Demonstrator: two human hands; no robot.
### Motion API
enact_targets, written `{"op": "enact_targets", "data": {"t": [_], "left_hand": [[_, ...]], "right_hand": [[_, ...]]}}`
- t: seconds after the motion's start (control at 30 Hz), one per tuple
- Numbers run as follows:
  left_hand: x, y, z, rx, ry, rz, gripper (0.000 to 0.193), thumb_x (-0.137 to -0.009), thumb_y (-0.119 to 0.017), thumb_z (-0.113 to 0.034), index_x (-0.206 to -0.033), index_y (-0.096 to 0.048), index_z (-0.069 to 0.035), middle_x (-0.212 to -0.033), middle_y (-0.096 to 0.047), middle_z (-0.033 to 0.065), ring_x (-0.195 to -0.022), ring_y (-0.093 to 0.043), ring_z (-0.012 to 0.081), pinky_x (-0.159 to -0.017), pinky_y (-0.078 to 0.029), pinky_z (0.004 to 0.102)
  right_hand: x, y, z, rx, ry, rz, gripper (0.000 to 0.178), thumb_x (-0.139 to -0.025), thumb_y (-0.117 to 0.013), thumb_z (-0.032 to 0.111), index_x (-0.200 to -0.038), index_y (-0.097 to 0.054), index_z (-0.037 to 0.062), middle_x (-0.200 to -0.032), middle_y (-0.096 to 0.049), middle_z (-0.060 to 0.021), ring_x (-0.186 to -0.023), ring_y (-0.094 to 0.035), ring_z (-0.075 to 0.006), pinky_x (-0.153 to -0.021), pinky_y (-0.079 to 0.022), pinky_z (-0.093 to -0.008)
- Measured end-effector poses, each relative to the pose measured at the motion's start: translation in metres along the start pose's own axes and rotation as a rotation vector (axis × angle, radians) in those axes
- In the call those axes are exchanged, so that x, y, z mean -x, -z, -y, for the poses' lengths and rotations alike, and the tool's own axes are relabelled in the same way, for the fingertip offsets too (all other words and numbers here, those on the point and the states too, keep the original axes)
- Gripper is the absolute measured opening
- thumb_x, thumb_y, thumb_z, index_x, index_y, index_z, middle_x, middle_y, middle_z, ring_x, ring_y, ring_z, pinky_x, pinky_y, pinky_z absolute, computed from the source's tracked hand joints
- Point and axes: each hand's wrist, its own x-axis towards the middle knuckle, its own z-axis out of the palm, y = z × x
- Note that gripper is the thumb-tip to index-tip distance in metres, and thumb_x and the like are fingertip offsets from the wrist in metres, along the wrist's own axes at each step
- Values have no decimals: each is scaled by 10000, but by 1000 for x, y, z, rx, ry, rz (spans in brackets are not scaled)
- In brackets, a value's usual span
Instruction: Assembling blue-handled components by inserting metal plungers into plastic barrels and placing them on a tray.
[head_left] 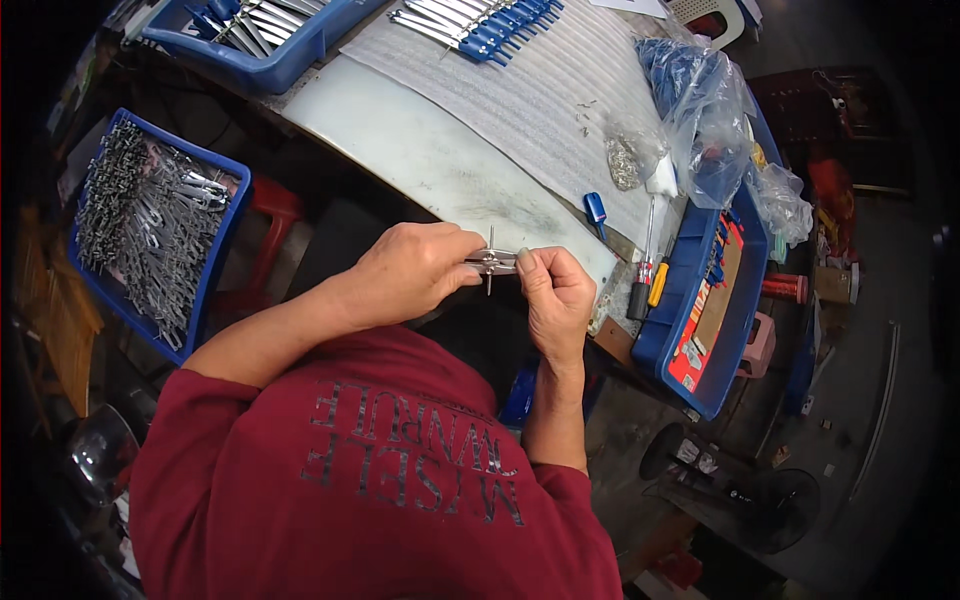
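Between my two hands is a small silver metal piece point(492, 262), with a thin rod crossing it and sticking out on both sides. My left hand point(415, 268) pinches its left end between thumb and fingers. On the other end, my right hand point(558, 298) is closed with the thumb pressed on top. Both hands are just off the near edge of the worktable point(440, 150). Fingers cover the ends of the piece, so its full shape is hidden. A blue plastic handle piece point(595, 208) lies on the table beyond my right hand.
Blue-handled metal tools point(490, 30) lie in a row on a foam sheet point(540, 110). Screwdrivers point(658, 285), a bag of small metal parts point(628, 160) and a blue tray point(740, 340) are right. A blue crate of metal parts point(235, 190) stands left; a blue bin point(285, 75) sits far left.
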Motion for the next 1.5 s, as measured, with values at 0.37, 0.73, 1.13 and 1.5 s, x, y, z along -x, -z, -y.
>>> {"op": "enact_targets", "data": {"t": [0.37, 0.73, 1.13, 1.5], "left_hand": [[3, -7, 8, -379, -254, -84, 245, -706, -625, -92, -906, -520, 5, -649, -474, 89, -541, -505, 235, -476, -402, 323], [-1, 2, 5, -355, -296, -108, 268, -676, -634, -68, -906, -521, 11, -610, -456, 83, -504, -489, 234, -447, -389, 327], [2, 1, 3, -353, -307, -112, 282, -674, -636, -62, -914, -514, 22, -600, -449, 84, -502, -486, 242, -443, -391, 335], [-10, 4, 0, -330, -305, -39, 280, -667, -650, -73, -899, -513, 3, -621, -459, 93, -519, -494, 256, -457, -394, 342]], "right_hand": [[0, -9, 5, -185, -103, -87, 146, -834, -586, 131, -749, -556, 16, -587, -473, 47, -481, -367, -22, -433, -278, -170], [3, 1, 4, -219, -105, -89, 300, -904, -466, 261, -810, -559, -8, -576, -502, -22, -474, -405, -53, -436, -304, -171], [7, 3, -3, -261, -105, -54, 292, -901, -465, 257, -794, -547, -2, -588, -501, -28, -486, -407, -58, -439, -303, -174], [1, 4, 4, -158, -96, 6, 161, -854, -548, 153, -752, -535, 29, -598, -489, 22, -520, -409, -39, -476, -306, -172]]}}
